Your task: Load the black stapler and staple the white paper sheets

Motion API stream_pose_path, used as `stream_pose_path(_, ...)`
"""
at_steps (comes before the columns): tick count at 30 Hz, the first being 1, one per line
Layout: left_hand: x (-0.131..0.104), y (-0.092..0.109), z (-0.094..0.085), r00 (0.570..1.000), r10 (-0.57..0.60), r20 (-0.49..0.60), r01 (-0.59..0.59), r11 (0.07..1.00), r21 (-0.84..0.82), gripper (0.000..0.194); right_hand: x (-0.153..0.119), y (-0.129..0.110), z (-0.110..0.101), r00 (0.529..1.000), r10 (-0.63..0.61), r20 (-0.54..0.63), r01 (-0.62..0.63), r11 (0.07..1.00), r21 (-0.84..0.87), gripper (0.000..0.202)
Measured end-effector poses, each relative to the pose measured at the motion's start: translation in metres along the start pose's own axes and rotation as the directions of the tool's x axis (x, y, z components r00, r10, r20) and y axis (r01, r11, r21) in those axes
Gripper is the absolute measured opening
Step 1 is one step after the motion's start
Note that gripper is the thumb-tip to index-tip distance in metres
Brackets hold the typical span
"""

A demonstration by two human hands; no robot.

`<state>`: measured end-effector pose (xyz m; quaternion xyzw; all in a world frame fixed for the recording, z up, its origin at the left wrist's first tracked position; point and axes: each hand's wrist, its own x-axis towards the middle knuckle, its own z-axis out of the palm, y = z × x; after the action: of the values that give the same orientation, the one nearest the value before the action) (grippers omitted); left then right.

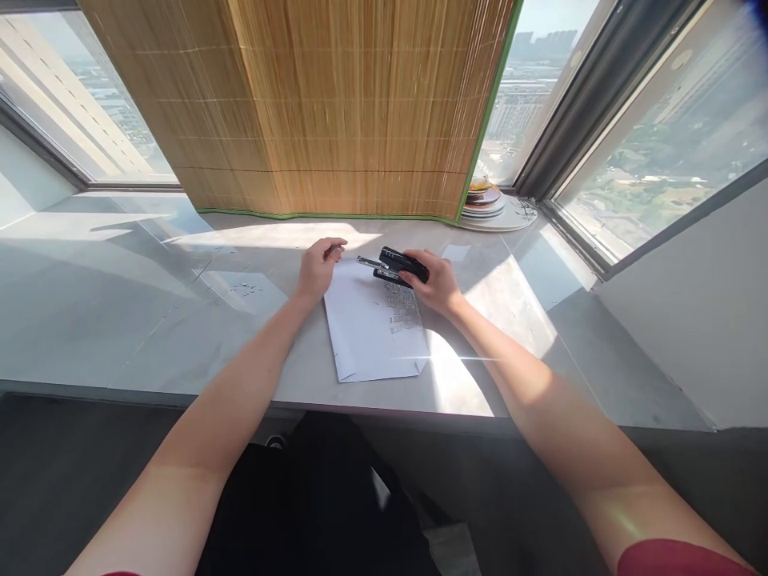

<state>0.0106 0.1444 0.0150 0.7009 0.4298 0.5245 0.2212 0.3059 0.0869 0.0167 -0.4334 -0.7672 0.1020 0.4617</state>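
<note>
My right hand (437, 280) is wrapped round a black stapler (405, 264), held over the upper right of a stack of white paper (366, 336). A metal strip (368, 262) juts out of the stapler's left end, toward my other hand. My left hand (317, 270) is closed beside the paper's upper left corner, its fingertips pinched together. Something small and dark shows at those fingertips, too small to name. Rows of staples (403, 308) lie on the paper's right side, partly in the stapler's shadow.
Scattered staples (246, 289) lie on the stone sill (150, 320) to the left. A bamboo blind (336, 112) hangs down close behind my hands. Stacked plates (495, 212) stand at the back right by the window frame. A small white slip (456, 253) lies right of the stapler.
</note>
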Motion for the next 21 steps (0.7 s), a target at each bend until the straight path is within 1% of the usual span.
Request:
stream_pose_path(4, -0.004, 0.011, 0.003, 0.991, 0.093, 0.093, -0.089, 0.995, -0.041, 0.027, 0.0, 0.005, 0.001, 0.999, 0.024, 0.025, -0.024, 1.0, -0.005, 0.035)
stream_pose_path(7, -0.005, 0.02, 0.003, 0.981, 0.134, 0.143, -0.131, 0.991, -0.027, 0.02, 0.001, 0.006, 0.001, 0.999, 0.021, 0.033, -0.021, 1.0, -0.019, 0.035)
stream_pose_path(9, -0.004, 0.024, 0.002, 0.973, 0.173, 0.15, -0.176, 0.984, 0.008, 0.017, 0.001, 0.007, 0.0, 0.998, 0.014, 0.059, -0.012, 1.0, -0.027, 0.035)
stream_pose_path(12, -0.003, 0.026, 0.001, 0.958, 0.245, 0.15, -0.256, 0.965, 0.057, 0.018, 0.001, 0.008, 0.001, 0.996, 0.0, 0.087, 0.001, 1.0, -0.018, 0.036)
stream_pose_path(14, -0.004, 0.026, 0.001, 0.94, 0.281, 0.195, -0.297, 0.953, 0.06, 0.018, 0.001, 0.008, 0.001, 0.996, -0.009, 0.086, 0.009, 1.0, -0.001, 0.037)
stream_pose_path(17, -0.007, 0.023, 0.001, 0.926, 0.266, 0.267, -0.286, 0.958, 0.036, 0.02, 0.0, 0.007, 0.001, 0.995, -0.026, 0.096, 0.024, 0.999, 0.022, 0.038)
stream_pose_path(19, -0.009, 0.022, 0.002, 0.928, 0.236, 0.287, -0.255, 0.966, 0.031, 0.02, 0.0, 0.005, 0.001, 0.992, -0.029, 0.121, 0.026, 0.999, 0.025, 0.037)
stream_pose_path(21, -0.01, 0.022, 0.002, 0.926, 0.218, 0.309, -0.237, 0.971, 0.026, 0.016, 0.0, 0.003, -0.001, 0.989, -0.027, 0.144, 0.024, 0.999, 0.023, 0.036)
